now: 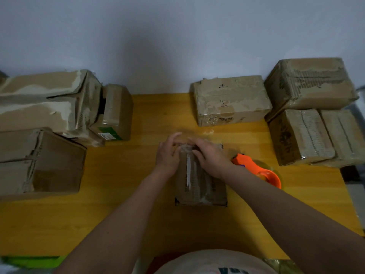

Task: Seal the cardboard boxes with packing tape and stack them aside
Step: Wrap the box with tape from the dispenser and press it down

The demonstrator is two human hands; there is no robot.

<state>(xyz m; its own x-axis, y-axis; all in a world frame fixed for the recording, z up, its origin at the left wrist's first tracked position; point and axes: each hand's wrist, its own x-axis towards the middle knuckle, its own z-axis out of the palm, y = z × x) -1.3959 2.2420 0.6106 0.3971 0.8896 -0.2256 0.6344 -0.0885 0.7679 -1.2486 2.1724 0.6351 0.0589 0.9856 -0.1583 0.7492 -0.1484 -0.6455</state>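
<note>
A small cardboard box [199, 184] lies in the middle of the yellow table [122, 194], with a strip of clear tape along its top seam. My left hand [167, 155] and my right hand [209, 157] both rest on its far end, fingers pressing the tape down over the far edge. The far end of the box is hidden under my hands. An orange tape dispenser [258, 171] lies on the table just to the right of the box, beside my right wrist.
Worn, partly open boxes [43, 107] are piled at the left, with a small green-labelled box [114, 113] beside them. A taped box marked 4 [231, 99] stands at the back. Three taped boxes [310, 115] are stacked at the right. A wall runs behind.
</note>
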